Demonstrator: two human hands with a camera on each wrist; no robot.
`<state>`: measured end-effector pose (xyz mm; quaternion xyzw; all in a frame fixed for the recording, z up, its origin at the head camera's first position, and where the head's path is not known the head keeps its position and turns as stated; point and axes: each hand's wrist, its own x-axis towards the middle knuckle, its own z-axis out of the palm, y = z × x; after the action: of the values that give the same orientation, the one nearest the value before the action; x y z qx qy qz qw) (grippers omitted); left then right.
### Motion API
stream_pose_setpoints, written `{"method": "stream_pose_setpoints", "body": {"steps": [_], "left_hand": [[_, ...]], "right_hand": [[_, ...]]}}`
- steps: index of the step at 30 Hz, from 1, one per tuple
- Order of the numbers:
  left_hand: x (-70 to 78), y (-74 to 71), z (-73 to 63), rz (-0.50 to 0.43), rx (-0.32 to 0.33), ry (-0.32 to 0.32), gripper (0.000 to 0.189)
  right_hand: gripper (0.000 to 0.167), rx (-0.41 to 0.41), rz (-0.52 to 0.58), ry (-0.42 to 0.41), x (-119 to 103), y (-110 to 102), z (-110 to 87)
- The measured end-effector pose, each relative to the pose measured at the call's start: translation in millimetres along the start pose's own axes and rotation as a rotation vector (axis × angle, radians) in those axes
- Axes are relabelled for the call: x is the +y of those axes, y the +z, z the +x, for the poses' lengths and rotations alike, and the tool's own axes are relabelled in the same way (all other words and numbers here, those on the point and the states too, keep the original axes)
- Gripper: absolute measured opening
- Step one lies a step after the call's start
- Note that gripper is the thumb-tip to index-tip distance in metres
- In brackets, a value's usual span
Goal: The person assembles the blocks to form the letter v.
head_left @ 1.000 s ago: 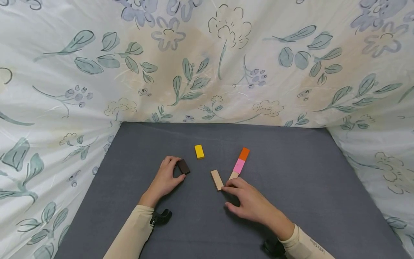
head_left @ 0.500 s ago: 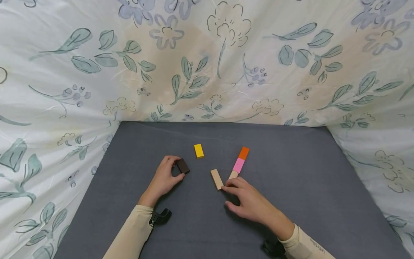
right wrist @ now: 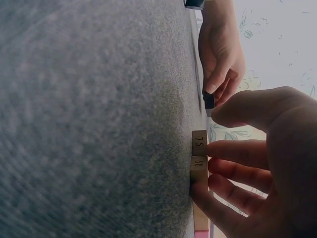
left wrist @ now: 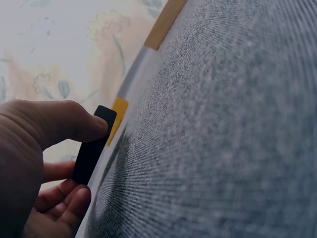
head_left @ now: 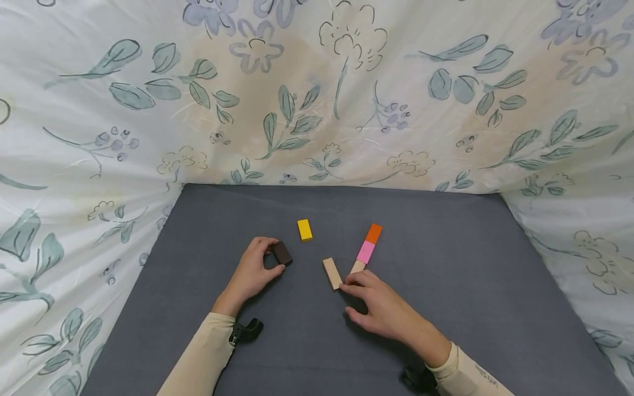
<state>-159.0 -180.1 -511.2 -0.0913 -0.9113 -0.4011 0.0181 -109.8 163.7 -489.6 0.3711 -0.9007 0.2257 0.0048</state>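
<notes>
My left hand (head_left: 250,275) pinches a dark brown block (head_left: 282,253) between thumb and fingers; in the left wrist view this block (left wrist: 91,153) stands tilted close over the cloth. My right hand (head_left: 386,311) touches the near ends of two plain wooden blocks with its fingertips, its thumb held apart. One wooden block (head_left: 332,273) lies on its own at an angle. The other (head_left: 358,266), partly hidden by the fingers, lines up with a pink block (head_left: 365,252) and an orange block (head_left: 374,233). In the right wrist view, the wooden ends (right wrist: 199,142) carry printed numbers.
A yellow block (head_left: 304,230) lies alone beyond the dark one. Everything rests on a dark grey cloth-covered table (head_left: 446,247). A floral curtain (head_left: 317,137) hangs behind and along both sides. Black straps with devices (head_left: 247,331) sit at the wrists.
The dark brown block has shifted very slightly to the right in my left hand. The right hand and the other blocks stay where they were.
</notes>
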Motion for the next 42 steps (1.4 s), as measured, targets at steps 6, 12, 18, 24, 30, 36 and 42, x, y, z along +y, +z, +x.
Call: {"method": "stream_pose_setpoints", "body": {"steps": [6, 12, 18, 24, 30, 36, 42], "left_hand": [[1.2, -0.2, 0.1, 0.004, 0.007, -0.002, 0.064], [2.9, -0.8, 0.2, 0.010, 0.005, -0.004, 0.063], [3.6, -0.5, 1.3, 0.007, 0.002, -0.002, 0.063], [4.4, -1.5, 2.3, 0.005, 0.005, -0.002, 0.063], [5.8, -2.4, 2.5, 0.002, 0.006, 0.003, 0.063], [6.6, -2.8, 3.2, 0.003, 0.012, 0.008, 0.063], [8.2, -2.9, 4.5, 0.006, 0.011, 0.014, 0.063]], "right_hand": [[0.042, -0.014, 0.004, 0.012, 0.4, -0.3, 0.8], [0.040, -0.008, -0.005, 0.012, 0.1, 0.0, 0.8], [0.038, -0.005, -0.016, 0.017, -1.1, -1.6, 0.4], [0.038, -0.007, -0.016, 0.021, -1.1, -2.1, 0.8], [0.036, 0.008, -0.020, 0.006, -0.3, -1.6, 1.5], [0.036, 0.009, -0.022, 0.005, -0.8, -1.0, 1.8], [0.036, 0.020, -0.017, -0.001, -0.6, 0.3, 1.9]]}}
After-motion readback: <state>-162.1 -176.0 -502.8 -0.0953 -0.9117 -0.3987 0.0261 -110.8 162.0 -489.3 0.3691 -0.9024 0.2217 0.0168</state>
